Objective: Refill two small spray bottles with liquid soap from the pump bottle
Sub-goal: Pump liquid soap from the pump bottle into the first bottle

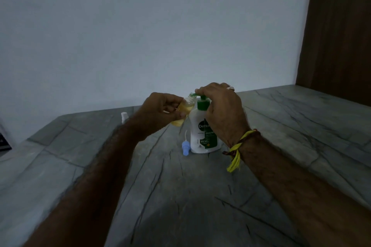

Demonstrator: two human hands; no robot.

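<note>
Left hand (pixel 160 112) pinches the light, likely slippery small bottle (pixel 183 111) by its body, mouth at the pump bottle (pixel 201 136) nozzle; right hand (pixel 222 108) presses the pump, fingers curled.

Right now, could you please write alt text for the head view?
A right hand presses the green pump of a white soap bottle while the left hand holds a small clear bottle of yellow liquid tilted at its nozzle. A blue spray cap lies on the grey stone counter.

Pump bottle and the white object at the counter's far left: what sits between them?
In the head view, the left hand holding the small spray bottle lies between the pump bottle and white object.
</note>
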